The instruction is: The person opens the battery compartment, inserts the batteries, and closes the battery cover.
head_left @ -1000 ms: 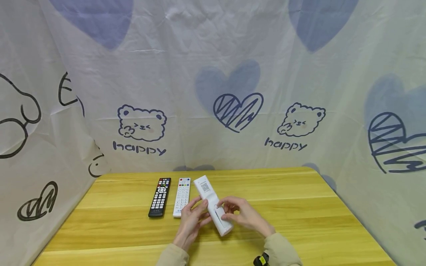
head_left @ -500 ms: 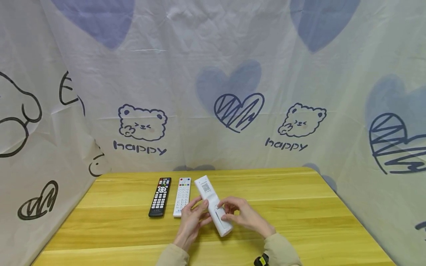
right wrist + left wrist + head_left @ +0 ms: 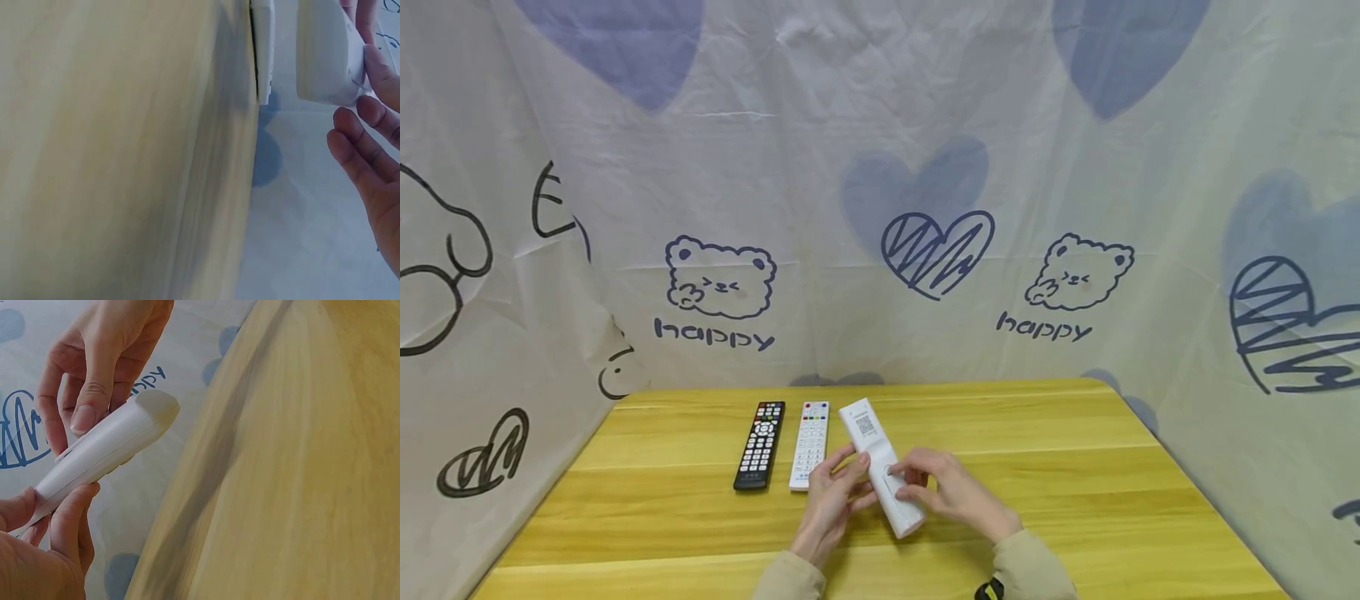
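A white remote control (image 3: 877, 450) is held face down and slanted above the table, with a printed code on its far end. My left hand (image 3: 831, 500) grips it from the left, thumb on the back and fingers beneath. At the near half of the back, my right hand (image 3: 958, 496) pinches the battery cover (image 3: 76, 444) between thumb and index finger. One edge of that cover stands slightly proud in the left wrist view. The inside of the battery compartment is hidden. In the right wrist view, the remote's end and the right fingertips appear at the upper right.
A black remote (image 3: 760, 446) and a second white remote (image 3: 811, 437) lie face up, side by side, left of the hands on the wooden table (image 3: 1112, 483). A patterned cloth (image 3: 820, 317) hangs behind and at both sides.
The dark gap along the battery cover has narrowed to a thin slit as the right fingers shifted slightly. The left hand keeps its grip; the other remotes have stayed put.
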Motion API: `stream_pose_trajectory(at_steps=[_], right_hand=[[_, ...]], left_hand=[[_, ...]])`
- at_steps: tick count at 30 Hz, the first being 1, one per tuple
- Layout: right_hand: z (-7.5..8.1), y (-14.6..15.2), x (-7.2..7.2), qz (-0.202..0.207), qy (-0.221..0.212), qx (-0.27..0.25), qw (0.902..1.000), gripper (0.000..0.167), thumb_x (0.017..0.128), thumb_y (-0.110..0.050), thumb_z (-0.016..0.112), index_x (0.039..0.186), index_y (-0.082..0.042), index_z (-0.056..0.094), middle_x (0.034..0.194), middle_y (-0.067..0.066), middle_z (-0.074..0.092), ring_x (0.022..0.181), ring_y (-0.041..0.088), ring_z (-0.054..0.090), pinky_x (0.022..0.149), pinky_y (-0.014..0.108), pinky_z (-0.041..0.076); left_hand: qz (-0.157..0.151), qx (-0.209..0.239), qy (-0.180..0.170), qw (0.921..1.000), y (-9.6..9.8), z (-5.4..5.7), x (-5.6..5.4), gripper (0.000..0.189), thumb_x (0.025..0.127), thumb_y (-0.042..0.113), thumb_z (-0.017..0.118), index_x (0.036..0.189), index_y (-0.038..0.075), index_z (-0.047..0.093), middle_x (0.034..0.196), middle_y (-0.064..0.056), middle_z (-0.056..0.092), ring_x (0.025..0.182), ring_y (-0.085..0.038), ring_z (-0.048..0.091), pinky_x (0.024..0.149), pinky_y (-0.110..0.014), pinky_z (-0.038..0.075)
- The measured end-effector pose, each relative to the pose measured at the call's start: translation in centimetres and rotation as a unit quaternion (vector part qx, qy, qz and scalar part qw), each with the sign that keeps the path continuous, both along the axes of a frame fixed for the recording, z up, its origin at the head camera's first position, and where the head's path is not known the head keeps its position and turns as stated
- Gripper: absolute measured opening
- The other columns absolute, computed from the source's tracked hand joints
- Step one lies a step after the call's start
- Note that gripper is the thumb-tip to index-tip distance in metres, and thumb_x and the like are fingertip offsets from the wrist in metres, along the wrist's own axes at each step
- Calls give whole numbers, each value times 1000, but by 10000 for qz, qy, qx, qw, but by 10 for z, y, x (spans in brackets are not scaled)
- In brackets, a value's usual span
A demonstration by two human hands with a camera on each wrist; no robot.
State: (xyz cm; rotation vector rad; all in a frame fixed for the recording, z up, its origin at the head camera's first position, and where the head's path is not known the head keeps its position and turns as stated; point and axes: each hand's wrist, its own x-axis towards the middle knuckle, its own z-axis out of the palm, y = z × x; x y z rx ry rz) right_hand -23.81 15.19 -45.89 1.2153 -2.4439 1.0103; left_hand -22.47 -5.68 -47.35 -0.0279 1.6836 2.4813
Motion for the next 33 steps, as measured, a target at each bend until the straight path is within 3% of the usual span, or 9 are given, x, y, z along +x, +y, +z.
stream_pose_trajectory(at_steps=[14, 23, 28, 33], right_hand=[[0, -2, 5, -54, 697, 501, 9963, 29, 91, -11, 72, 119, -1, 73, 91, 4, 70, 71, -2, 52, 58, 13, 52], [-2, 2, 4, -109, 145, 296, 9994, 30, 93, -13, 71, 121, -2, 72, 91, 3, 68, 74, -4, 50, 60, 10, 49], [-3, 3, 5, -249, -93, 60, 9996, 33, 93, -16, 71, 123, -3, 71, 89, 0, 66, 73, -4, 49, 58, 16, 51], [-4, 0, 7, -388, 17, 28, 9992, 40, 89, -23, 77, 123, -5, 71, 88, -2, 62, 72, 7, 54, 58, 25, 54]], left_hand=[[2, -52, -17, 10000, -1, -2, -1, 54, 101, 18, 60, 147, -4, 41, 94, 0, 73, 71, -9, 65, 68, -25, 65], [-85, -71, -3, 9999, 1, -2, -1, 57, 101, 18, 61, 147, -6, 39, 97, -3, 73, 74, -10, 68, 70, -25, 65], [-141, -136, -35, 9998, 2, 0, -3, 59, 101, 22, 61, 148, -5, 38, 102, -5, 73, 78, -11, 69, 74, -26, 65], [-149, -203, -100, 9996, 1, 0, -5, 60, 101, 24, 61, 149, -3, 38, 102, -3, 73, 78, -10, 67, 73, -24, 64]])
